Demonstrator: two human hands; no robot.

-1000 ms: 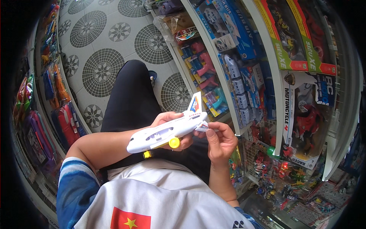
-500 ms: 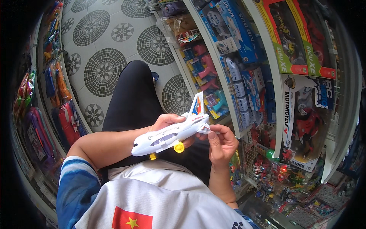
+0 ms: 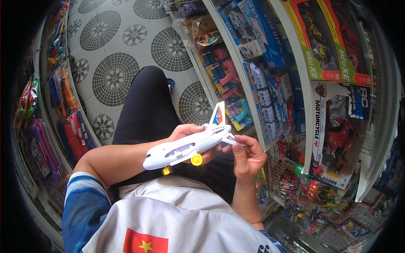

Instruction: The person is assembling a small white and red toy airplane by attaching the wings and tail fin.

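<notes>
A white toy airplane (image 3: 177,151) with yellow wheels and a blue, orange and red tail fin lies across my lap area, its nose to the left. My left hand (image 3: 185,131) is wrapped around the rear of its body from behind, thumb on top; some of its fingers show below the fuselage. At the tail end, my right hand (image 3: 248,157) pinches the small tailplane (image 3: 229,139) between thumb and fingers. An opening in the airplane's side faces me, with no wing on that side.
Shelves (image 3: 295,67) of boxed toys rise on the right, with a boxed toy motorcycle (image 3: 337,135) among them. Another rack (image 3: 78,80) of bagged toys runs along the left. Patterned floor tiles (image 3: 116,80) lie ahead, beyond my bent knee (image 3: 149,84).
The toy airplane has rolled a little in my left hand, turning its side opening and tailplane differently. My right hand has shifted slightly to the right, still on the tailplane.
</notes>
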